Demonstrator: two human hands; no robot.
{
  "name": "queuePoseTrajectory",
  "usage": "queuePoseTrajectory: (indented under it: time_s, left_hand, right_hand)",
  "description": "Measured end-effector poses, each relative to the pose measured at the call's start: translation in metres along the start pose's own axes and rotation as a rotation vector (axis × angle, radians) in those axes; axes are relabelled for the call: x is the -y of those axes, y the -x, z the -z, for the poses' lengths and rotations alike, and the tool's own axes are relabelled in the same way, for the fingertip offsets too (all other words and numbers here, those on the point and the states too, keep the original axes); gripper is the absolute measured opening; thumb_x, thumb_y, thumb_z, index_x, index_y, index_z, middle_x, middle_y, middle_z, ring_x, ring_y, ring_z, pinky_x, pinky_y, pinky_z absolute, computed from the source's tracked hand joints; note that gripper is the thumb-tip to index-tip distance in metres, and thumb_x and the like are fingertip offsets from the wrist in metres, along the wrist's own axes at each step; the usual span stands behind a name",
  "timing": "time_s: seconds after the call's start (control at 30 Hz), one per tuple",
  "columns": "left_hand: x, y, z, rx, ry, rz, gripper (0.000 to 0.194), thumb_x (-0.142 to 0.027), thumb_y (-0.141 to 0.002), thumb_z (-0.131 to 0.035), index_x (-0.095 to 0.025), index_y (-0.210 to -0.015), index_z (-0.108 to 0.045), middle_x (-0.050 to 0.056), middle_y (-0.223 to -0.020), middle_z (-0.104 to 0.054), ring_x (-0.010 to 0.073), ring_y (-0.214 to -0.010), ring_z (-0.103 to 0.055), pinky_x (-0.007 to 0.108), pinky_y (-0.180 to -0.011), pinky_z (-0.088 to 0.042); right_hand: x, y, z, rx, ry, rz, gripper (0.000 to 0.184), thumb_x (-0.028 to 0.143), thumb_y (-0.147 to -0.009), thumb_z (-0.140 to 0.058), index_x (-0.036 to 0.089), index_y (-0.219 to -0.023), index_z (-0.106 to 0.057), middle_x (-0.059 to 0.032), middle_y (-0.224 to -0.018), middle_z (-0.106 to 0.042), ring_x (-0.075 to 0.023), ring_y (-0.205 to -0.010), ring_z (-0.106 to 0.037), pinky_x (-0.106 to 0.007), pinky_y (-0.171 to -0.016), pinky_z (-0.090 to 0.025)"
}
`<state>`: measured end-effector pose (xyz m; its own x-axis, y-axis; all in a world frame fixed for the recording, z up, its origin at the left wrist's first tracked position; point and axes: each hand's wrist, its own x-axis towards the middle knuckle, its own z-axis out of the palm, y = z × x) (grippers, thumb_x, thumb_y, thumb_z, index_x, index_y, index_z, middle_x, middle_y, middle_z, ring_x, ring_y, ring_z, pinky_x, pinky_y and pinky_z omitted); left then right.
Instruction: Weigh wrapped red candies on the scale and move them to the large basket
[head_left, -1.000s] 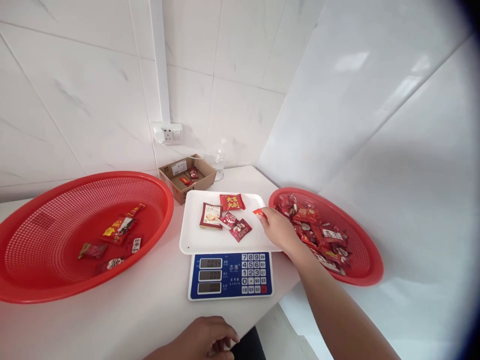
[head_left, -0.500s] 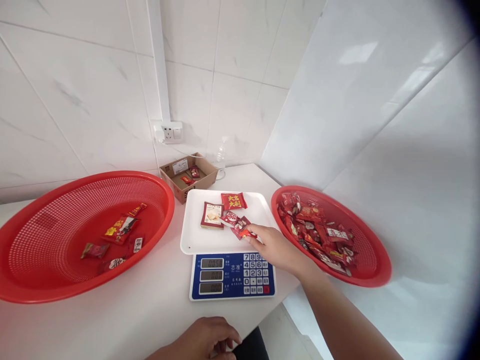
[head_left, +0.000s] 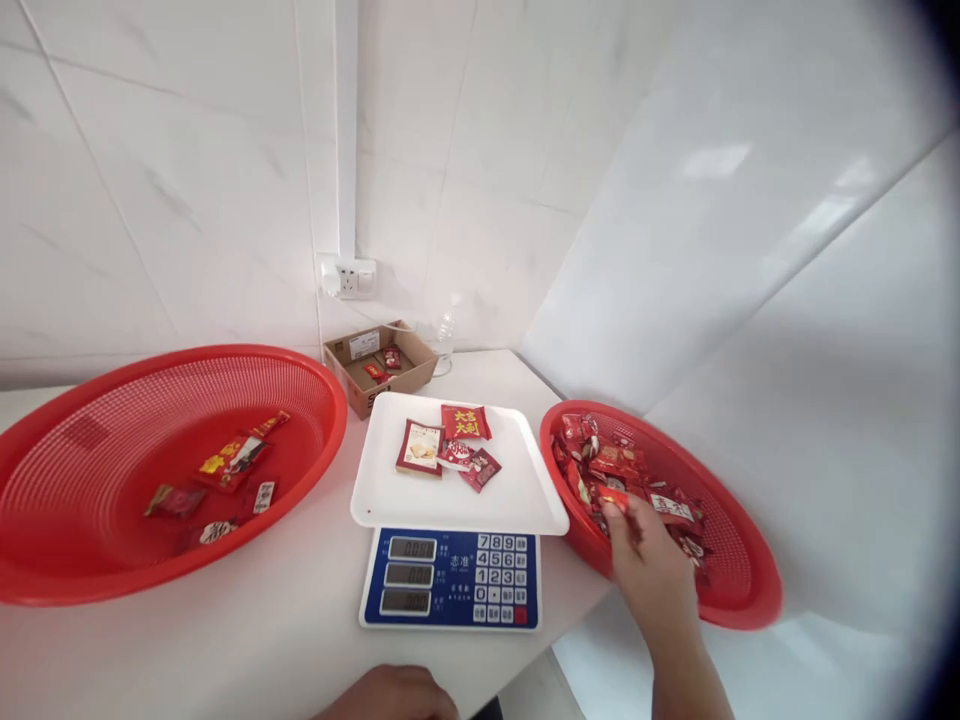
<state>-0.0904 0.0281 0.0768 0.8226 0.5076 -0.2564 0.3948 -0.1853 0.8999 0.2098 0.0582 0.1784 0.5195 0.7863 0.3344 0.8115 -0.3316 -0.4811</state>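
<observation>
My right hand (head_left: pixel 651 550) is over the right red basket (head_left: pixel 761 600), its thumb and fingers closed on a small red snack packet (head_left: pixel 613 497). Several red packets lie beneath and around it in that basket. On the white tray of the scale (head_left: pixel 450 508) rest a red packet with yellow characters (head_left: pixel 465 422), a cream-and-maroon biscuit packet (head_left: pixel 420 447), a red-and-white packet (head_left: pixel 456 454) and a dark red packet (head_left: pixel 481 469). At the bottom edge, my left hand (head_left: pixel 394 695) shows only its back and knuckles near the table edge; its fingers are hidden.
A larger red basket (head_left: pixel 330 440) at left holds several packets. Behind the scale sits an open cardboard box (head_left: pixel 360 395) with a few packets inside. Beside it stand a clear plastic bottle (head_left: pixel 446 330) and a cable; a wall socket (head_left: pixel 349 280) is above.
My right hand has moved from the tray to the right basket, leaving the dark red packet on the tray and keeping a small red one. My left hand has dropped lower in view.
</observation>
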Motion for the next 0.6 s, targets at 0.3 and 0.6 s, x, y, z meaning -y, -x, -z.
queuePoseTrajectory:
  time_s: [0.3, 0.6]
  left_hand:
    - [-0.036, 0.02, 0.009, -0.07, 0.002, 0.064, 0.03, -0.027, -0.078, -0.059, -0.027, -0.106, -0.069, 0.004, -0.099, -0.069, 0.0168, -0.083, -0.066, 0.022, -0.073, -0.052]
    - [-0.038, 0.021, 0.01, -0.057, 0.035, 0.087, 0.029, -0.029, -0.079, -0.057, -0.028, -0.106, -0.069, 0.004, -0.101, -0.068, 0.0168, -0.085, -0.065, 0.023, -0.076, -0.051]
  right_hand:
    - [-0.01, 0.011, -0.013, 0.044, 0.343, -0.133, 0.05, 0.047, -0.09, -0.029, 0.021, -0.12, -0.059, -0.0156, -0.107, -0.07, -0.0307, -0.08, -0.066, -0.037, -0.057, -0.044]
    - [-0.009, 0.018, -0.023, -0.11, 0.343, -0.048, 0.049, 0.042, -0.091, -0.028, 0.016, -0.116, -0.062, -0.0171, -0.104, -0.07, -0.0295, -0.085, -0.066, -0.036, -0.061, -0.044]
